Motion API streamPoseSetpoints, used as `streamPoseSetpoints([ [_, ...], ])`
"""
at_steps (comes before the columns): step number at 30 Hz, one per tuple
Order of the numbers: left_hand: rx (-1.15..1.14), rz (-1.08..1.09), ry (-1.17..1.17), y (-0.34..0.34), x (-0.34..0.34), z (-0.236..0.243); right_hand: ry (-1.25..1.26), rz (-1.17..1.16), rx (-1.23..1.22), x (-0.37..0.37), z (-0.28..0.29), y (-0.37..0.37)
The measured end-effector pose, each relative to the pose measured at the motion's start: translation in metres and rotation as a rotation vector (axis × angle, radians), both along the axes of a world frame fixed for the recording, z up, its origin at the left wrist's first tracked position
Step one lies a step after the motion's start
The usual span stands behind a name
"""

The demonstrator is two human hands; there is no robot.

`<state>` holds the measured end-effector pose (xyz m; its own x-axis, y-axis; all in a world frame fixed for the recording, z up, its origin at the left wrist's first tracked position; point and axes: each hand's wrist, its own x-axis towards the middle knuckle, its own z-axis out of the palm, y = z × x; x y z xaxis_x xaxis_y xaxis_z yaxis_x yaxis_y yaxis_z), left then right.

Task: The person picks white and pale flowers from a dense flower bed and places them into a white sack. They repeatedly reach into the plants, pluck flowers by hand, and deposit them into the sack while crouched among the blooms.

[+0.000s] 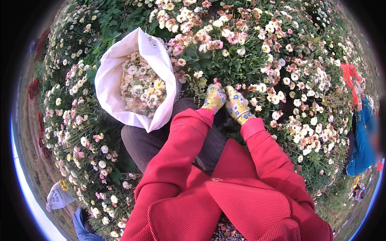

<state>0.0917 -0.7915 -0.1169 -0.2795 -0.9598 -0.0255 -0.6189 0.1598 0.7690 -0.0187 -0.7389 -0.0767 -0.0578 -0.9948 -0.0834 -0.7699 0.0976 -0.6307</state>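
Gloved hands picking blossoms in a flower bed

Fingers of the left hand (213,99) and right hand (236,103), in flowered gloves, curl together into the flowering plants (241,56); whether they pinch a bloom cannot be told. Just to the left, a white bag (108,76) stands open against the knee, already well filled with picked flower heads (142,86). Many blossoms remain unpicked all around, so much seems left.

far right: person in blue top (362,140) beside orange garment (349,74) | lower left: small white printed bag (57,197) on ground | left edge: bare dirt path (30,132)
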Motion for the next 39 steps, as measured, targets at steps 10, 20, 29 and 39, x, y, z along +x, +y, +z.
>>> streamPoseSetpoints([
  [10,0.08,0.069,0.323,0.024,0.127,0.205,-0.456,0.089,-0.384,0.093,0.153,0.006],
  [20,-0.303,0.391,0.222,-0.007,0.27,0.193,-0.347,0.274,-0.587,0.157,0.154,-0.062],
  [29,-0.165,-0.062,0.186,0.035,0.144,0.176,-0.058,-0.029,0.064,0.065,-0.034,-0.042],
  [39,0.455,-0.072,0.588,-0.035,0.134,0.062,-0.477,-0.284,0.015,0.08,-0.046,-0.076],
])
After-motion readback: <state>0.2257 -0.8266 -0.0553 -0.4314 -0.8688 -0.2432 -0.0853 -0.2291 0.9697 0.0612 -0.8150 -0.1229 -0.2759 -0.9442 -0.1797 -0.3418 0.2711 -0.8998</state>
